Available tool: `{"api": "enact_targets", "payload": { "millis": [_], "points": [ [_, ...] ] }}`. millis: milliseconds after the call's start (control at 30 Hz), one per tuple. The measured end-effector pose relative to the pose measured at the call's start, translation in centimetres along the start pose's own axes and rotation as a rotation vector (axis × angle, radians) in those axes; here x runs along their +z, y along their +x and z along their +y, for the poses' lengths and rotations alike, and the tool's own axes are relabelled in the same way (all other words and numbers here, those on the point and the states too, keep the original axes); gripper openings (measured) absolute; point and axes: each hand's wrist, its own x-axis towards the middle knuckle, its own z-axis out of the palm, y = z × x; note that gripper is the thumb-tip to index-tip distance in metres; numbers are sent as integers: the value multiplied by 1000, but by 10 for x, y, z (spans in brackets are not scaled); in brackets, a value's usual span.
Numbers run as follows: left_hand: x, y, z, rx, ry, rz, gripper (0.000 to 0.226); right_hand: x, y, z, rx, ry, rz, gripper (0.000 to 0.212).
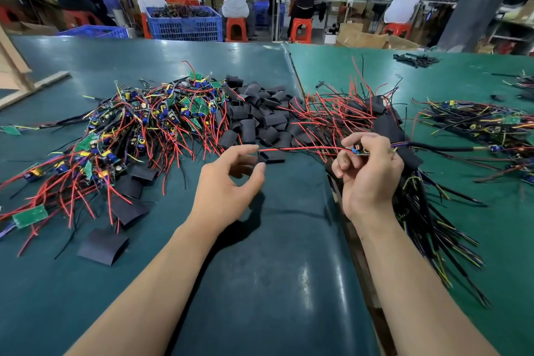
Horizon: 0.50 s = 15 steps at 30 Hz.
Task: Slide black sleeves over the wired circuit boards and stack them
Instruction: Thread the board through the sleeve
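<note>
My left hand [228, 182] pinches a black sleeve [271, 156] between thumb and fingertips, its open end facing me. A red wire [306, 148] runs from the sleeve across to my right hand [368, 173], which grips a small wired circuit board [359, 151] with a blue part. Purple and black leads trail right from that hand. A heap of loose black sleeves [260, 113] lies just beyond my hands. Bare wired boards [138, 124] are piled at the left. Sleeved boards [384, 124] with red wires are stacked behind my right hand.
Flat sleeves [102, 246] lie scattered at the near left on the green mat [260, 283]. Another bundle of wired boards [488, 124] sits at the far right. A seam [358, 254] divides two table mats. Seated workers and blue crates [183, 23] are beyond the table.
</note>
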Motion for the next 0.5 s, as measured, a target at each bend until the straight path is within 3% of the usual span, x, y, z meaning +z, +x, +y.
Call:
{"api": "enact_targets", "payload": {
  "millis": [500],
  "points": [
    [3, 0, 1, 188, -93, 46, 37, -4, 5, 3, -25, -83, 62, 25]
  ]
}}
